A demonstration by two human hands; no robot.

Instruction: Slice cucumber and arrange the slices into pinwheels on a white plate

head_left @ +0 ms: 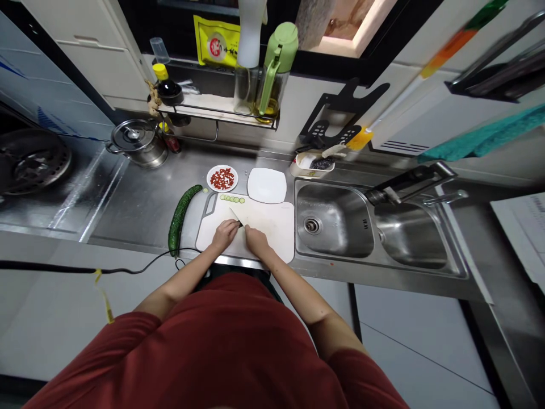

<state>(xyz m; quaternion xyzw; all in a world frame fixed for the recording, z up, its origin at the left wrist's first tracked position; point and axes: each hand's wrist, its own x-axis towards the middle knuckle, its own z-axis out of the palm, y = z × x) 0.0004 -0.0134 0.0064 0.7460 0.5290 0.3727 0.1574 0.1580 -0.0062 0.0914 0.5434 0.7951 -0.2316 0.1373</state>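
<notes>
A white cutting board (276, 227) lies on the steel counter in front of me. My right hand (258, 241) is closed around the handle of a small knife (235, 215), whose blade points up and to the left over the board. Close beside it, my left hand (225, 234) has its fingers pressed together near the knife; what they hold, if anything, is too small to make out. A row of cucumber slices (233, 199) lies along the board's far edge. Left of the board rests a long, curved cucumber (181, 218), with one slice near its tip.
Behind the board stand a plate of chopped red pieces (222, 178) and a white square plate (267, 185). A double steel sink (336, 227) is at right, a lidded pot (140, 145) at back left. Bottles stand on a wall shelf (213, 106). A black cable (128, 271) crosses at left.
</notes>
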